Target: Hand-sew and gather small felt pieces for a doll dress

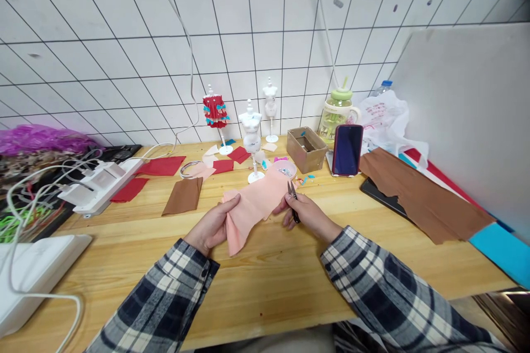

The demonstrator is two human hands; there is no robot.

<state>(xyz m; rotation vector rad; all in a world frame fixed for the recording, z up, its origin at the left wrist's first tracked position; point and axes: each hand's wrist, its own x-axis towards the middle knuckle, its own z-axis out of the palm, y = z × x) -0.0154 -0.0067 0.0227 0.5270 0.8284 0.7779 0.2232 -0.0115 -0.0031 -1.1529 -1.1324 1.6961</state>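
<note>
A piece of pale pink fabric (259,198) hangs just above the wooden table, its left end pinched between the thumb and fingers of my left hand (215,225). My right hand (304,210) is closed around small dark scissors (293,198), their blades pointing up and away beside the fabric's right end. Some fingers of that hand lie close to the fabric edge; whether they touch it I cannot tell. Behind the fabric stands a bare white mini dress form (250,129). A pink dish (285,167) with small bits in it sits partly behind the fabric.
Farther back are another white form (270,105) and one in a red ruffled dress (215,112). A cardboard box (307,150), a phone (347,149) and a green-lidded bottle (336,113) stand right. Brown cloth (182,196), red pieces (161,166) and a power strip (99,185) lie left.
</note>
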